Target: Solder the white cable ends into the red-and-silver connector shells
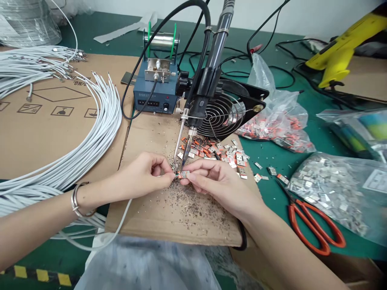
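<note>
Both hands meet under the tip of a mounted soldering iron. My right hand pinches a small metal USB connector between thumb and fingers. Coming from the left, my left hand is closed on the end of a white cable, its fingertips at the connector's left end; the cable hangs down below that hand. The iron's tip is at the connector, beside a thin bent metal tube. Whether tip and connector touch is too small to tell.
Loose connectors lie right of the iron, before a black fan. A blue solder feeder stands behind. White cables bundle at left. Orange-handled scissors and a bag of metal parts lie right. Debris dots the cardboard.
</note>
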Action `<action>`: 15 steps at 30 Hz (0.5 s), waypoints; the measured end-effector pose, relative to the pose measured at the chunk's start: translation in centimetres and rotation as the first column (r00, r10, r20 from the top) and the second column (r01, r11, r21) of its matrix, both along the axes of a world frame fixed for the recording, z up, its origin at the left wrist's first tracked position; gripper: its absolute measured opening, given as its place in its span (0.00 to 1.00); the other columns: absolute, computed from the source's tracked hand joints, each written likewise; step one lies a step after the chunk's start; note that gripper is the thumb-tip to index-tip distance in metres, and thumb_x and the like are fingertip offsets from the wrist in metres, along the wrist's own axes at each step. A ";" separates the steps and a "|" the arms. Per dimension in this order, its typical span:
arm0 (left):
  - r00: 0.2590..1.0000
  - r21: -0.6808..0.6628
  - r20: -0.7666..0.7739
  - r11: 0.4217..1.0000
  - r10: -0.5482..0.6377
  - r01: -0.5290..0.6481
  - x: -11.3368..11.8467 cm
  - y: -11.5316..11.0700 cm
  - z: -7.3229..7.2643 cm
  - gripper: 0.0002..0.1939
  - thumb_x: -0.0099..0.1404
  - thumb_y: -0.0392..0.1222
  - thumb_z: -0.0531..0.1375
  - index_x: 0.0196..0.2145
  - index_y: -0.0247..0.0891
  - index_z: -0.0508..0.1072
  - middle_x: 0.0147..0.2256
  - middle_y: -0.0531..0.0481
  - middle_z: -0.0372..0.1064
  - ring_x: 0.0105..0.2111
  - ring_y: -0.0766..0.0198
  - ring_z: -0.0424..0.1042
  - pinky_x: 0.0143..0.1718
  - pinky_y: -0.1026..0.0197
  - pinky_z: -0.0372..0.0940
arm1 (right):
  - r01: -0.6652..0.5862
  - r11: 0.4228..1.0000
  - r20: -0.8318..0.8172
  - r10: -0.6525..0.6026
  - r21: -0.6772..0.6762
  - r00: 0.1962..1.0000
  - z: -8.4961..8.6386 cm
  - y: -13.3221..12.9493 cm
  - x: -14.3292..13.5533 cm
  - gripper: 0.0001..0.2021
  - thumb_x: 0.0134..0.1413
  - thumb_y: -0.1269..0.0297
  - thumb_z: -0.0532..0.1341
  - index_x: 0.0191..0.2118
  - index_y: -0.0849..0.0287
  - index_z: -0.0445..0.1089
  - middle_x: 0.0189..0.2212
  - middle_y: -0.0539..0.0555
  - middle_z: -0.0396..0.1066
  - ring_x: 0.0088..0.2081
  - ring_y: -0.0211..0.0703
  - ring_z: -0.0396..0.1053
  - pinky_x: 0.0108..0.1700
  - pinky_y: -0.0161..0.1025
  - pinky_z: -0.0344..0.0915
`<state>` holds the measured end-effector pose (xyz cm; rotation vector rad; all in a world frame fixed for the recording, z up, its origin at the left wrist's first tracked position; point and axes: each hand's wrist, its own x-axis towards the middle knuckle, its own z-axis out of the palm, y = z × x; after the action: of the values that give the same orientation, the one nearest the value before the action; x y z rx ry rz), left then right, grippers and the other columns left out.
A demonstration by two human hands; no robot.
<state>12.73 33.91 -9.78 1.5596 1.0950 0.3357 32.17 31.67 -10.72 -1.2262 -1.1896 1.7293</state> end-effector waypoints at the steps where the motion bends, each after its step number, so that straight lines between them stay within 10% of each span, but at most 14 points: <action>1: 1.000 0.008 0.002 1.000 -0.013 0.013 -0.1 -0.1 -0.1 0.07 0.58 0.42 0.57 0.27 0.35 0.69 0.18 0.59 0.56 0.18 0.73 0.53 0.18 0.69 0.47 | -0.012 1.000 0.015 0.012 0.004 1.000 0.0 0.0 -0.1 0.08 0.44 0.65 0.66 0.31 0.61 0.71 0.24 0.54 0.75 0.23 0.34 0.68 0.22 0.28 0.60; 7: 0.996 -0.059 0.062 0.996 -0.064 0.068 -0.3 -2.5 0.6 0.11 0.60 0.47 0.56 0.29 0.36 0.69 0.21 0.57 0.61 0.21 0.71 0.59 0.21 0.69 0.54 | -0.192 0.970 0.233 0.154 0.147 0.960 1.3 -2.5 1.0 0.11 0.49 0.62 0.61 0.39 0.60 0.68 0.27 0.54 0.73 0.24 0.37 0.66 0.24 0.33 0.61; 10: 0.995 -0.068 0.050 0.994 -0.081 0.084 -0.2 -4.4 1.6 0.11 0.61 0.47 0.55 0.29 0.36 0.69 0.20 0.57 0.59 0.21 0.70 0.58 0.21 0.68 0.53 | -0.237 0.919 0.558 0.022 0.316 0.830 2.5 -5.2 4.4 0.12 0.53 0.59 0.59 0.43 0.55 0.66 0.33 0.55 0.72 0.29 0.43 0.67 0.29 0.38 0.62; 13: 0.993 0.011 -0.023 0.993 -0.120 0.120 -0.3 -5.8 2.7 0.09 0.63 0.42 0.53 0.30 0.35 0.69 0.22 0.56 0.59 0.23 0.70 0.57 0.22 0.68 0.52 | -0.135 0.899 0.879 -0.361 0.417 0.310 2.8 -7.9 9.9 0.09 0.52 0.56 0.58 0.35 0.56 0.66 0.24 0.58 0.68 0.24 0.51 0.65 0.26 0.43 0.57; 15: 0.984 0.078 -0.080 0.984 -0.156 0.162 -0.4 -6.4 3.3 0.09 0.64 0.41 0.52 0.30 0.35 0.69 0.23 0.56 0.60 0.24 0.70 0.57 0.24 0.67 0.53 | -0.052 0.928 0.929 -0.369 0.370 0.017 2.1 -9.2 13.4 0.10 0.53 0.54 0.57 0.31 0.55 0.63 0.22 0.60 0.67 0.21 0.55 0.63 0.22 0.43 0.52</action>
<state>12.36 27.50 -6.50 1.7347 1.0157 0.2190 45.57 22.42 -8.60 -2.3733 -1.8261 0.0839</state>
